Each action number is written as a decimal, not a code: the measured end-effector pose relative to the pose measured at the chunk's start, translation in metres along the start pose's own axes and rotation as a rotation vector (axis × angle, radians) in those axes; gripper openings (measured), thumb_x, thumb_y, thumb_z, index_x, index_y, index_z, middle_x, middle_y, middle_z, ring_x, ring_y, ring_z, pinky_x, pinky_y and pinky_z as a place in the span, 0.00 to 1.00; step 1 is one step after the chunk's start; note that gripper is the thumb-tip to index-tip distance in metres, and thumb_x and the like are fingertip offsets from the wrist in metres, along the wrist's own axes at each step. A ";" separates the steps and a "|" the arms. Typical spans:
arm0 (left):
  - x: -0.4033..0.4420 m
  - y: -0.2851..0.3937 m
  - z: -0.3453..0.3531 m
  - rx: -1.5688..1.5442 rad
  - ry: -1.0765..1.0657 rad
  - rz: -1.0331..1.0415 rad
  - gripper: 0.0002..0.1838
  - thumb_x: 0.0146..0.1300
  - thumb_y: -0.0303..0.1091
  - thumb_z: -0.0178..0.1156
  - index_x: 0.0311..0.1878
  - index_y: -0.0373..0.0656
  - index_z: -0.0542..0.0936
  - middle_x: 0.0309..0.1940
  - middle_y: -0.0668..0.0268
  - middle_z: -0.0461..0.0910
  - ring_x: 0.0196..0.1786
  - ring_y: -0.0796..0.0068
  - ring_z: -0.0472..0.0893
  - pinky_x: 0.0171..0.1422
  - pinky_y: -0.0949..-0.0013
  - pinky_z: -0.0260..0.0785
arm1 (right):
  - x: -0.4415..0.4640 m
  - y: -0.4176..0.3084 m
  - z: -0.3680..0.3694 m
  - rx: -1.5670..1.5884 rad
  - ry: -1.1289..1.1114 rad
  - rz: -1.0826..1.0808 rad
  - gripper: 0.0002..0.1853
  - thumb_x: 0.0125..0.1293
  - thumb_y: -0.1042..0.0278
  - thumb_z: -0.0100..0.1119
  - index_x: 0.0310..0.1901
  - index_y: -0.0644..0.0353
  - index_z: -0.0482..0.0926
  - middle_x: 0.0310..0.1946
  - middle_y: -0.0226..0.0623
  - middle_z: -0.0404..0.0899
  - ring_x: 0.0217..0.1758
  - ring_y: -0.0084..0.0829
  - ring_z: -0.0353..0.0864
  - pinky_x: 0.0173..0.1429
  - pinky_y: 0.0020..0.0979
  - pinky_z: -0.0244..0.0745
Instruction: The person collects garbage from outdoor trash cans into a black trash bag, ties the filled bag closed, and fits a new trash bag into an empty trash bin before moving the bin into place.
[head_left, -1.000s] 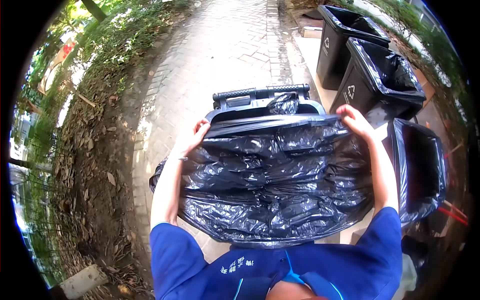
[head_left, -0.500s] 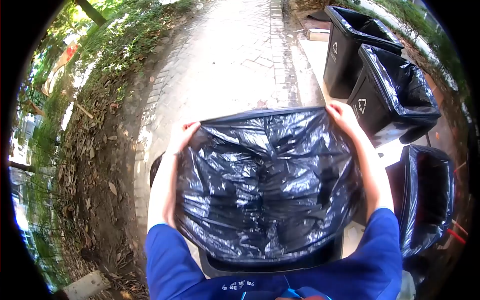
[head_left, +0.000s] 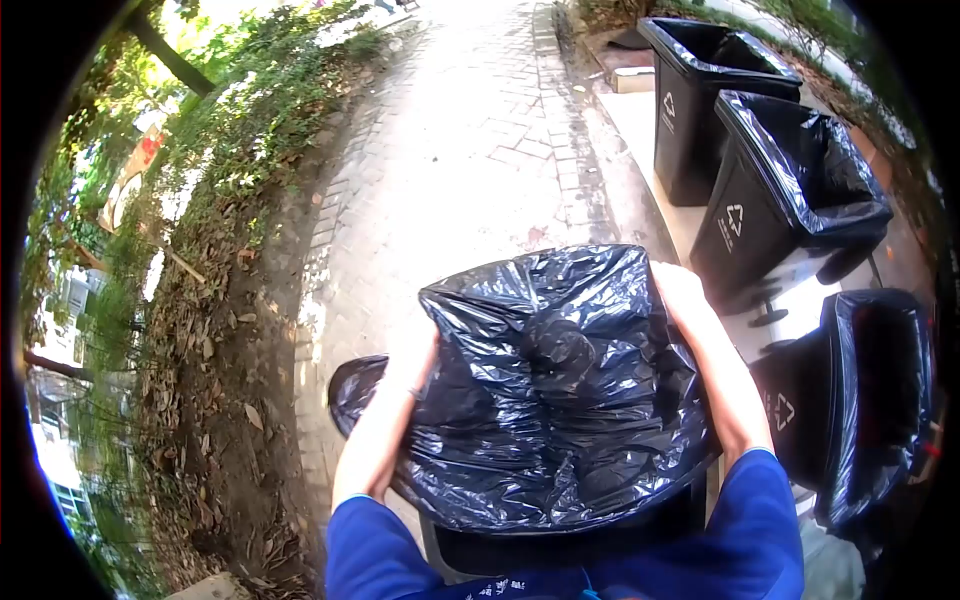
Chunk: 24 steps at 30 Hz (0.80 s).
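A glossy black garbage bag (head_left: 560,400) spreads over the top of a black bin (head_left: 570,550) in front of my body. The bin's near rim shows below the bag. My left hand (head_left: 418,345) grips the bag's far left edge, its fingers mostly hidden by the plastic. At the far right corner, my right hand (head_left: 680,288) holds the bag's edge, fingertips out of sight behind it. The plastic sags and wrinkles between both hands, with a rounded dent near its middle.
Along the right stand a far lined bin (head_left: 685,130), a middle lined bin (head_left: 760,215) and a near lined bin (head_left: 800,400). Another bag-covered shape (head_left: 350,395) sits beyond my left forearm. A paved path (head_left: 470,150) runs ahead, with leaf-strewn soil (head_left: 230,400) on the left.
Both hands have come down and nearer to me with the bag's far edge, which was stretched taut and now bends over the bin. My view has shifted slightly.
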<state>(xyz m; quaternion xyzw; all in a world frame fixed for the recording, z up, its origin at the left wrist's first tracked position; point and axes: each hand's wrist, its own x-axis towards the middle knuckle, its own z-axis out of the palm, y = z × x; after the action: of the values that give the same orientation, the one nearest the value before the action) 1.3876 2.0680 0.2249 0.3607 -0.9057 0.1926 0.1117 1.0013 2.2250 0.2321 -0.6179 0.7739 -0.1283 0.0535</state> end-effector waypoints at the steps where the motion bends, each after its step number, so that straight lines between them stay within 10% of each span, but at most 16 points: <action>1: -0.007 0.008 -0.005 -0.042 0.052 -0.013 0.06 0.48 0.28 0.45 0.26 0.39 0.71 0.21 0.56 0.72 0.26 0.58 0.74 0.30 0.61 0.67 | -0.009 0.001 -0.002 -0.009 0.079 -0.013 0.12 0.56 0.64 0.40 0.38 0.58 0.71 0.31 0.44 0.75 0.38 0.41 0.74 0.41 0.37 0.68; 6: -0.036 0.007 -0.044 -0.140 -0.116 -0.169 0.05 0.52 0.29 0.44 0.27 0.39 0.69 0.21 0.57 0.73 0.26 0.61 0.76 0.29 0.63 0.68 | -0.085 0.004 -0.004 -0.147 0.202 0.119 0.13 0.56 0.66 0.44 0.43 0.56 0.67 0.17 0.42 0.73 0.21 0.41 0.74 0.26 0.39 0.69; 22: -0.211 0.009 -0.091 -0.611 -0.324 -0.330 0.13 0.43 0.26 0.48 0.36 0.38 0.71 0.27 0.44 0.73 0.33 0.46 0.73 0.38 0.54 0.67 | -0.285 -0.043 -0.035 0.006 -0.181 0.685 0.13 0.39 0.69 0.52 0.31 0.59 0.78 0.31 0.46 0.76 0.38 0.41 0.75 0.43 0.35 0.70; 24: -0.231 0.009 -0.103 -0.941 -0.363 -0.433 0.12 0.46 0.24 0.46 0.37 0.35 0.70 0.24 0.52 0.74 0.26 0.61 0.76 0.31 0.63 0.69 | -0.312 -0.045 -0.037 0.047 -0.199 0.671 0.12 0.38 0.70 0.51 0.29 0.60 0.77 0.29 0.47 0.75 0.36 0.42 0.76 0.41 0.36 0.71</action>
<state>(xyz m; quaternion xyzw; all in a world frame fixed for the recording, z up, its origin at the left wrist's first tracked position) 1.5525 2.2590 0.2363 0.4774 -0.8040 -0.3258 0.1400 1.1072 2.5235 0.2556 -0.3372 0.9216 -0.0606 0.1824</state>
